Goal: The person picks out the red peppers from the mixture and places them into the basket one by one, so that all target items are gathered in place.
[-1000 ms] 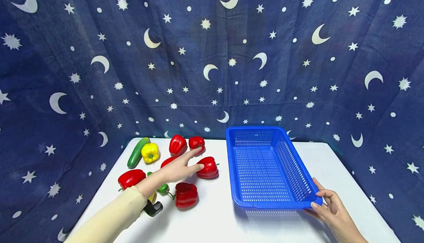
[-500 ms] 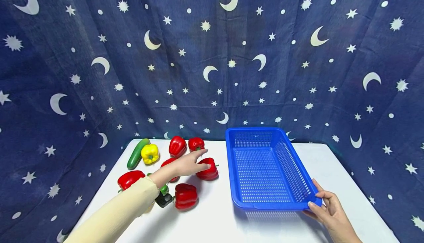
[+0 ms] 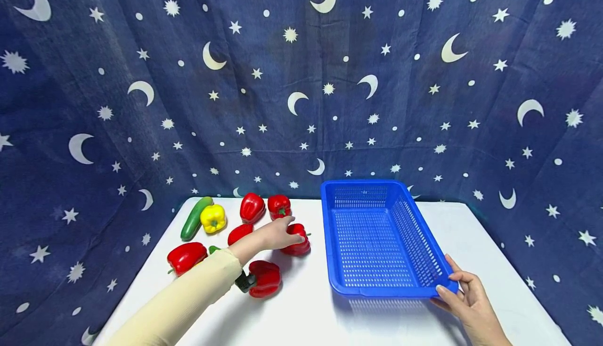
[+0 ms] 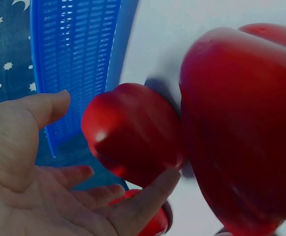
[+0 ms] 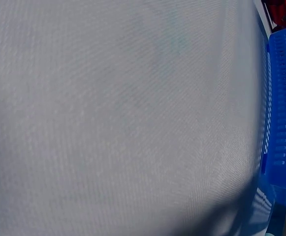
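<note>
My left hand [image 3: 278, 235] reaches over a red bell pepper [image 3: 298, 246], the one nearest the basket. In the left wrist view, thumb and fingers [image 4: 157, 194] are spread either side of that pepper [image 4: 133, 130], with one fingertip right at its lower edge. At the right, my right hand [image 3: 471, 299] grips the near right corner of a blue plastic basket [image 3: 332, 252], thumb over the rim and fingers outside. The basket holds nothing and its near end looks raised off the table. The right wrist view mostly shows white cloth, with the basket [image 5: 285, 103] at its edge.
Several more red bell peppers [image 3: 265, 279] lie on the white table [image 3: 301, 314] at the left. A yellow bell pepper [image 3: 213, 219] and a green cucumber [image 3: 195, 220] are at the back left. Behind hangs a blue star-patterned curtain [image 3: 301, 100].
My left hand has moved right and forward, lowering toward the red bell pepper nearest the basket. My right hand and the basket have stayed in place.
</note>
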The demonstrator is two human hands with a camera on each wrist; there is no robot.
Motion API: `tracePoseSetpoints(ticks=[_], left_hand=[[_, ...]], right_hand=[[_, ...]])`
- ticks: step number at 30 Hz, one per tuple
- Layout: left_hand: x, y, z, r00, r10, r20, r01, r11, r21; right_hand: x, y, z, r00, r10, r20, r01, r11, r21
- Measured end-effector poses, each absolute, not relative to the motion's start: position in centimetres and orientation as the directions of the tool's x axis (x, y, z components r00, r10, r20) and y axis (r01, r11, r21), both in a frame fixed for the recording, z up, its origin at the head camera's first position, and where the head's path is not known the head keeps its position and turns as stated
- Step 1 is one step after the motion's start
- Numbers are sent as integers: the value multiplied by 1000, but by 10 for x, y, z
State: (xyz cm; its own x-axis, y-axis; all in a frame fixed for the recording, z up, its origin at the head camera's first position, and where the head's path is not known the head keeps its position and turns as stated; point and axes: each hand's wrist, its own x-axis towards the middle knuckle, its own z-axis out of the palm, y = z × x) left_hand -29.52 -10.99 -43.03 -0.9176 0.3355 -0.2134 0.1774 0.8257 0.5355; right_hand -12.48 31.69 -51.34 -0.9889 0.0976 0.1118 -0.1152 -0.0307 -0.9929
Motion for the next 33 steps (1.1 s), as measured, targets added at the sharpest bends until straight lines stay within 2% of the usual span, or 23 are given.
tracePoseSetpoints(ticks=[12, 22, 33], left_hand=[[-301, -98, -436, -939, 231, -253, 100, 891, 443], [-301, -97, -436, -935, 154, -318, 0, 900, 436], [-308, -103, -434, -904, 207, -373, 20, 893, 449]], right_hand=[[-123, 317, -513, -988, 75, 138, -141, -41, -989], [-124, 318, -515, -990, 93, 102, -107, -42, -993], [-124, 317, -515, -988, 96, 118, -120, -22, -992]])
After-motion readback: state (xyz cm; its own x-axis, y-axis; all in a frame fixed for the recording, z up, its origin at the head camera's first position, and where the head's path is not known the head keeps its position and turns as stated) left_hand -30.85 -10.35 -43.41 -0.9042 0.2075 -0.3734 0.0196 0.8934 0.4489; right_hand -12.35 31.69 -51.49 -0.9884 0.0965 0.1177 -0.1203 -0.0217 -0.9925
